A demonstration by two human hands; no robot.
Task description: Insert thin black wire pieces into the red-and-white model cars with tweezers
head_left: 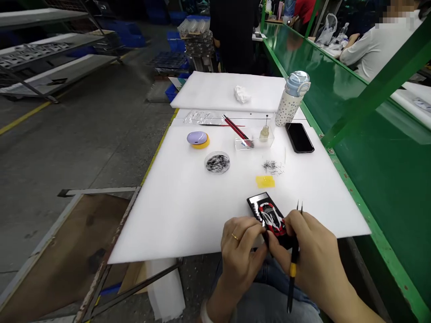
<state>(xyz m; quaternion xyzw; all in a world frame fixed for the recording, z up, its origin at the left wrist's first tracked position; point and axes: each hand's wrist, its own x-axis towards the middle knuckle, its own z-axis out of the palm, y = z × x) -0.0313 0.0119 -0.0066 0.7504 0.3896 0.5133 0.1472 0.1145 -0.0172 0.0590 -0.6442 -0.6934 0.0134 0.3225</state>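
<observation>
A small red, white and black model car [271, 219] sits on a flat black base [257, 198], tilted near the front edge of the white table. My left hand [240, 246] is closed, thumb and fingers pinching the base's near left side; a ring is on one finger. My right hand [313, 251] is closed around black tweezers [292, 270] with a yellow band, tips pointing away past the knuckles. Its thumb and forefinger also touch the car's near end. What lies right between the fingertips is hidden. Beyond the base is a yellow pad [265, 181].
Fine black strips [272, 167] lie loose; more fill a round dish [217, 163]. Behind are a clear tray [254, 142] with a small bottle [264, 133], red-black tweezers [237, 131], a lilac case [197, 137], a phone [299, 137] and a tumbler [292, 98]. A green partition [373, 170] borders the right.
</observation>
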